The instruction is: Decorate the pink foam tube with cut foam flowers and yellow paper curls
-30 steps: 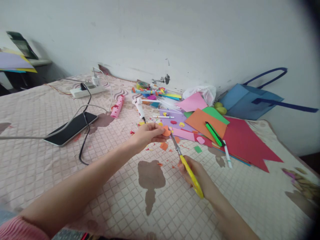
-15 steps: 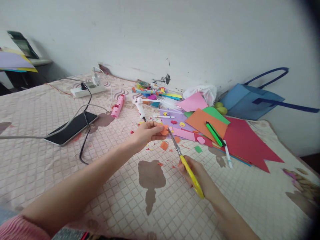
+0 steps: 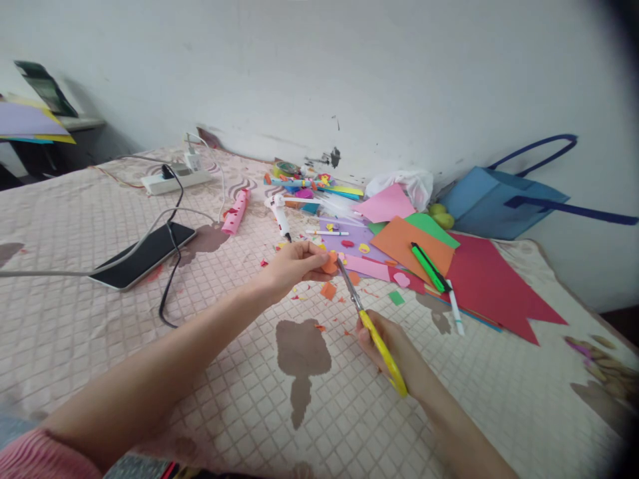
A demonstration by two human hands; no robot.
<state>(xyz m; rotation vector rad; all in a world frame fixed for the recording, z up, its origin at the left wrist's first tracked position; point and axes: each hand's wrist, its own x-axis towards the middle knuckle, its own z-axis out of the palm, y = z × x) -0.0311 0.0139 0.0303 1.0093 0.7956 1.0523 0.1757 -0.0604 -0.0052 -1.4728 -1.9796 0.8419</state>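
Note:
Between the thumb and fingers of my left hand (image 3: 299, 265) is a small piece of orange paper (image 3: 331, 263) with a rounded edge. My right hand (image 3: 392, 342) is wrapped round the yellow handles of a pair of scissors (image 3: 372, 324). The blades point up and left, with their tips at the right edge of the orange piece. Whether the blades are fully closed is hard to make out. Below my hands, an orange paper square (image 3: 328, 291) and small scraps lie on the patterned tablecloth (image 3: 224, 372). A green paper square (image 3: 396, 298) lies to their right.
Behind my hands are a white glue gun (image 3: 278, 216), a pink paper roll (image 3: 236, 213) and purple paper (image 3: 349, 233). Right are orange sheets (image 3: 417, 246), a green cutter (image 3: 429, 267), red paper (image 3: 492, 283) and a blue bag (image 3: 499, 199). Left, cables cross a black tablet-like slab (image 3: 144, 256) near a power strip (image 3: 177, 181).
The orange piece has turned slightly in my left fingers, and its outline beside the blades looks more rounded. The scissors have shifted only a little; everything else stays in place.

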